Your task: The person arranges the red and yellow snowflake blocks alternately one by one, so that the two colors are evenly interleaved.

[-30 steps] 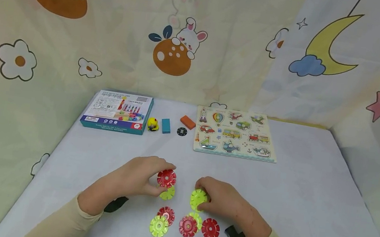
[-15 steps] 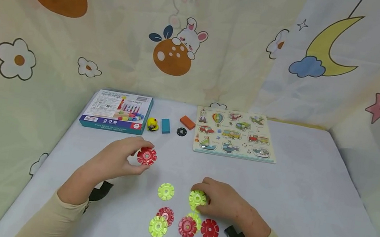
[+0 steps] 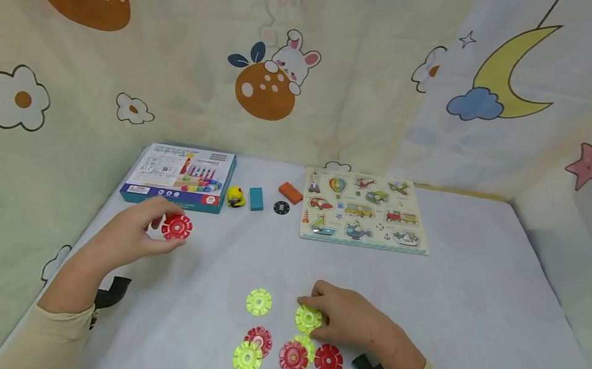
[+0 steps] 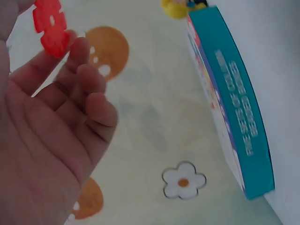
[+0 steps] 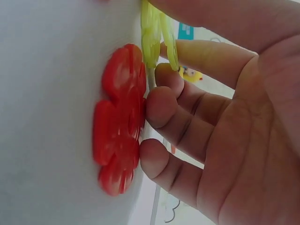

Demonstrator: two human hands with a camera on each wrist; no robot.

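Note:
My left hand (image 3: 132, 233) pinches a red notched snowflake disc (image 3: 177, 227) between thumb and fingers, raised just in front of the box. In the left wrist view this red disc (image 4: 52, 33) is partly cut off. Nearer the middle, my right hand (image 3: 353, 320) holds a yellow-green snowflake disc (image 3: 308, 319) by its edges. The right wrist view has yellow-green plastic (image 5: 152, 35) between thumb and index finger, beside a red disc (image 5: 119, 122). On the table lie a lone yellow-green disc (image 3: 258, 302), an overlapping red-and-green pair (image 3: 247, 359), another overlapping pair (image 3: 293, 359) and a red disc (image 3: 329, 361).
Along the back stand a teal-edged box (image 3: 179, 176), a yellow duck figure (image 3: 236, 196), a blue block (image 3: 256, 199), an orange block (image 3: 290, 192), a black round chip (image 3: 281, 207) and a vehicle puzzle board (image 3: 366, 211). A patterned cloth (image 3: 349, 123) hangs behind the white table.
My left hand has carried the red disc leftward and back, from above the lone yellow-green disc to in front of the box. The right hand has stayed nearly in place, still holding its disc.

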